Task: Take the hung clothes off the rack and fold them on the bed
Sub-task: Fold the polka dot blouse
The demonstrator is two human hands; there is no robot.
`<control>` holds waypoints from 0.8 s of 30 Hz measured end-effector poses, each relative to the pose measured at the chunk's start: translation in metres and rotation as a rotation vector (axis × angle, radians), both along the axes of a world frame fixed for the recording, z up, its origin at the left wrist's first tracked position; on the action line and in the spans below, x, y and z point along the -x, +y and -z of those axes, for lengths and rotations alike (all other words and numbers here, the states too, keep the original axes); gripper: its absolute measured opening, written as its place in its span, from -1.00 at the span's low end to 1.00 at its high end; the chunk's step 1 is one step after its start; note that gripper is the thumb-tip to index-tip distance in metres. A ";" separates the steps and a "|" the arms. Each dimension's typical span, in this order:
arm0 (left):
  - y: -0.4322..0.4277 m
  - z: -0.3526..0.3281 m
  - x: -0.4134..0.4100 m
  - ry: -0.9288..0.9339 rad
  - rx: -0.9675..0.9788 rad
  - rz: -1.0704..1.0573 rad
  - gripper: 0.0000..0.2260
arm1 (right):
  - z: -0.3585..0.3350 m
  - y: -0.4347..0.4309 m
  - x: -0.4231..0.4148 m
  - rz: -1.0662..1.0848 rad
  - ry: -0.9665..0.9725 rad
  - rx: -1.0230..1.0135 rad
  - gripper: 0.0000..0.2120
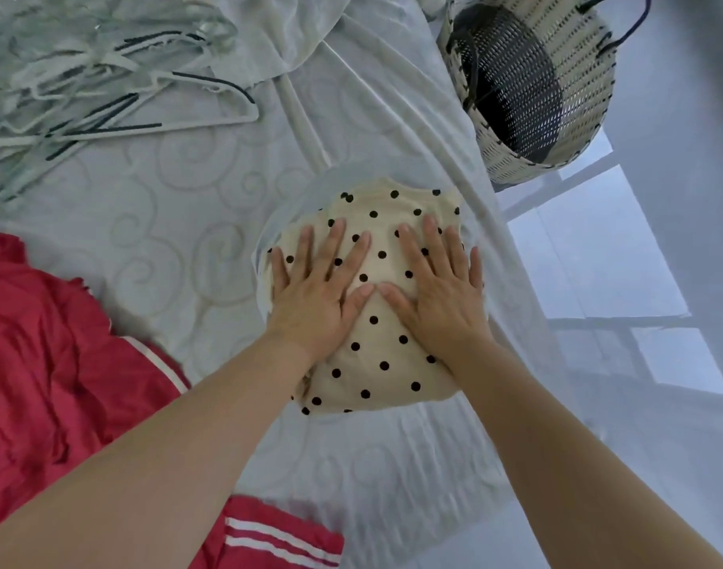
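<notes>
Upper right, just off the edge of the bed point(179, 207): woven basket point(515, 164) of pale and dark strips with dark cord handles. Interior in shadow, contents hard to make out. On the quilted, swirl-patterned mattress near that edge: folded cream garment point(376, 351) with black dots, soft and slightly mounded. Pressed flat on top of it, left hand point(314, 293) and right hand point(441, 297) — fingers straight and spread, thumbs nearly meeting, gripping nothing. Upper left, a tangled heap of thin pale hangers point(84, 88) with dark grip strips. Lower left, crumpled red garment point(52, 342) with white stripes. Farther up, loose pale sheet point(310, 39) in folds.
</notes>
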State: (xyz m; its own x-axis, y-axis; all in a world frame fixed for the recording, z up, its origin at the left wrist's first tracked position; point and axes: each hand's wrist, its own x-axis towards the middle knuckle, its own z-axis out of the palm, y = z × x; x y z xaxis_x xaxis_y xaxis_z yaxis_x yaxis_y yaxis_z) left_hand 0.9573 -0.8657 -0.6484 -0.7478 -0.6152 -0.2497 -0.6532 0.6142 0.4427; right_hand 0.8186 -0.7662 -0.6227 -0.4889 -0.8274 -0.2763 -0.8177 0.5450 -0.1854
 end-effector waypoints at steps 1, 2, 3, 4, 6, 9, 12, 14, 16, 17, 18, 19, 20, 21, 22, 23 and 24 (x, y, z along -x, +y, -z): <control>0.001 0.004 0.001 -0.008 -0.019 -0.008 -0.51 | 0.004 0.000 0.000 -0.007 -0.007 -0.003 -0.29; 0.001 0.008 0.002 -0.012 -0.026 -0.012 -0.52 | 0.007 0.000 0.001 -0.011 -0.008 -0.003 -0.30; 0.002 0.011 0.003 -0.016 -0.028 -0.017 -0.52 | 0.010 -0.001 0.002 -0.010 -0.005 0.002 -0.30; 0.001 0.013 0.003 -0.017 -0.029 -0.021 -0.52 | 0.012 -0.002 0.002 -0.006 -0.002 0.010 -0.29; -0.001 0.018 0.005 -0.020 -0.030 -0.020 -0.53 | 0.016 -0.003 0.002 0.003 -0.010 0.024 -0.29; -0.003 0.019 0.005 -0.037 -0.034 -0.019 -0.52 | 0.018 -0.005 0.001 0.003 -0.009 0.042 -0.31; -0.004 0.015 0.004 -0.056 -0.036 0.001 -0.51 | 0.012 -0.003 0.003 0.011 -0.062 0.075 -0.34; -0.004 0.012 0.003 -0.063 -0.040 0.015 -0.51 | 0.005 -0.002 0.002 0.015 -0.082 0.097 -0.35; -0.005 0.007 0.002 -0.060 -0.039 0.012 -0.50 | 0.001 -0.001 -0.002 0.021 -0.035 0.116 -0.37; -0.006 0.004 0.002 -0.045 -0.026 0.010 -0.49 | -0.003 -0.002 -0.005 0.027 0.014 0.129 -0.39; -0.005 -0.001 0.001 -0.005 0.004 0.013 -0.46 | -0.006 -0.004 -0.009 0.036 0.065 0.142 -0.41; -0.004 -0.006 -0.001 0.052 0.039 0.029 -0.43 | -0.009 -0.006 -0.013 0.044 0.095 0.141 -0.43; -0.001 -0.009 -0.004 0.114 0.072 0.057 -0.40 | -0.012 -0.007 -0.018 0.053 0.096 0.127 -0.45; 0.001 -0.011 -0.008 0.157 0.096 0.098 -0.36 | -0.012 -0.007 -0.022 0.062 0.076 0.101 -0.45; 0.003 -0.012 -0.012 0.153 0.084 0.147 -0.29 | -0.010 -0.006 -0.025 0.066 0.053 0.069 -0.44; 0.004 -0.012 -0.017 0.115 0.044 0.186 -0.19 | -0.007 -0.005 -0.026 0.061 0.034 0.037 -0.44; 0.004 -0.011 -0.022 0.047 -0.005 0.216 -0.10 | -0.002 -0.003 -0.026 0.053 0.022 0.007 -0.44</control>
